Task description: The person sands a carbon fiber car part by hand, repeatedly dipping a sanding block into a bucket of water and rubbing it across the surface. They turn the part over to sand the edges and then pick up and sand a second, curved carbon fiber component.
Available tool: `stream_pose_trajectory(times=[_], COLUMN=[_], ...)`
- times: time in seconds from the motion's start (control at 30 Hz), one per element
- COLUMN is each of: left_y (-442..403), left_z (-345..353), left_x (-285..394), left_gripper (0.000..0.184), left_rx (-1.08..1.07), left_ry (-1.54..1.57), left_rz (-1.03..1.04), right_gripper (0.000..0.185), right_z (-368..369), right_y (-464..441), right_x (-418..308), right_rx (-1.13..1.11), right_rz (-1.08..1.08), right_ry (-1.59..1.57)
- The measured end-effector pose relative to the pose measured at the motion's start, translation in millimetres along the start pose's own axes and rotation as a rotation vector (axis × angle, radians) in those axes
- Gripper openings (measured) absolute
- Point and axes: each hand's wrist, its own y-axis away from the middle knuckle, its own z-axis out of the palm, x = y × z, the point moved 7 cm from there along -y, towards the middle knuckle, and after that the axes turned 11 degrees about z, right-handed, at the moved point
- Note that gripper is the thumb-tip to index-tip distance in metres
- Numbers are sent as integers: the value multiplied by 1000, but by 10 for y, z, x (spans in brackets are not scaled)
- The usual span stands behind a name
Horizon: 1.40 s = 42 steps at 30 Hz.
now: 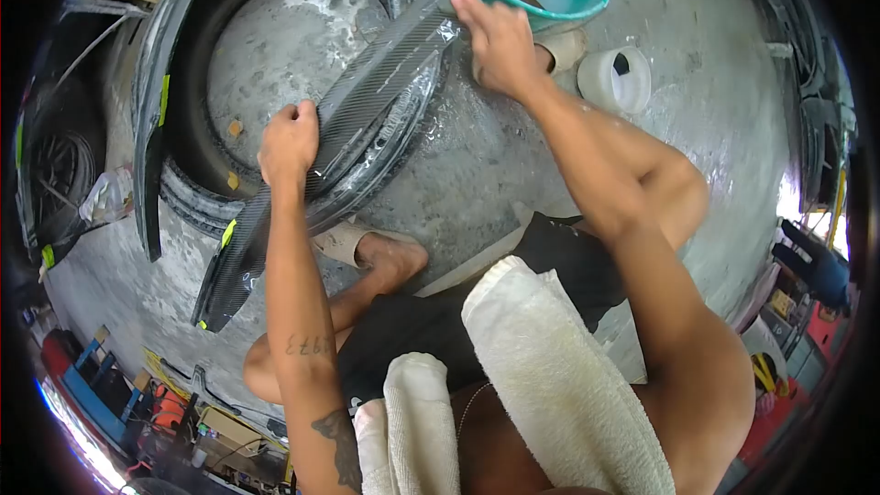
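Note:
A long, glossy carbon-fibre part (380, 73) lies slantwise across a black tire (197, 73) on the floor, its lower left end marked with yellow-green tape. My left hand (290, 139) is closed around the part's edge near its middle. Near the part's upper right end is my right hand (500, 41), its fingers extended at the edge, close to the rim of a teal basin (591, 2). Whether anything small lies under the right fingers is hidden. Water and several flat pieces, one of them red, are in the basin.
Another long dark part (154, 165) leans on the tire's left side. A white round container (614, 80) stands right of the basin. A clear plastic bag (108, 195) lies at the left. Tools and boxes line the lower left and right edges. A towel (559, 357) hangs in front of me.

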Motion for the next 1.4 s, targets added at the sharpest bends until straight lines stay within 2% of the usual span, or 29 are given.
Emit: stream_pose_trajectory(times=[0.03,0.1,0.17,0.23,0.27,0.3,0.33,0.37,0.43,0.5,0.57,0.6,0.67,0.7,0.77,0.8,0.83,0.93,1.03,1.07,1.2,1.23,1.33,1.4], left_y=[15,60,73,72,60,67,92,114,113,129,128,121,148,161,164,162,167,168,131,122,119,109,88,107], left_z=[-9,-37,-31,-78,-88,-87,-79,-60,-84,-84,-102,-99,-92,-97,-126,-111,-95,-95,-62,-74,-87,-98,-42,-27], left_x=[32,30,6,67,68,70,67,51,72,83,91,82,64,74,91,75,45,21,-15,3,0,-34,-15,-2], left_gripper=[57,58,56,52,52,50,49,49,48,47,47,47,46,46,46,47,48,50,52,53,55,55,55,54], left_rx=[-5,38,88,118,126,155,178,174,218,231,252,252,249,242,249,232,212,202,181,115,118,114,111,98], left_ry=[-3,5,-16,-25,-22,-5,10,9,-29,-27,-17,-21,-16,-13,5,8,9,35,66,72,86,88,123,122], left_rz=[3,-3,-4,7,1,17,30,19,25,32,46,45,43,45,52,45,35,30,28,14,22,2,71,64], right_gripper=[32,24,27,33,33,34,36,36,38,37,34,31,30,29,30,31,33,32,31,31,33,33,30,29], right_z=[-111,-307,-357,-58,26,263,419,477,612,530,189,-141,-322,-294,-195,-215,-132,-6,-16,1,122,98,15,-5], right_y=[-202,-655,-988,-1196,-1252,-1222,-1140,-1128,-1082,-1016,-1073,-984,-651,-434,-35,155,339,467,254,315,478,403,125,262], right_x=[15,175,584,1169,1458,1754,1810,1839,1819,1611,1338,937,477,290,-15,-215,-314,-357,-222,-193,-56,-58,-86,-72], right_rx=[0,172,128,-192,-191,-383,-580,-591,-755,-750,-402,-321,-90,-152,-141,-149,-47,8,47,41,20,-17,-6,-9], right_rz=[6,42,270,293,282,269,255,250,181,200,302,415,192,214,118,114,2,-43,83,80,37,54,61,92], right_ry=[2,-237,-92,163,160,234,309,308,391,426,90,36,-410,-470,-464,-299,-248,-211,-137,-136,-246,-171,-240,-196])
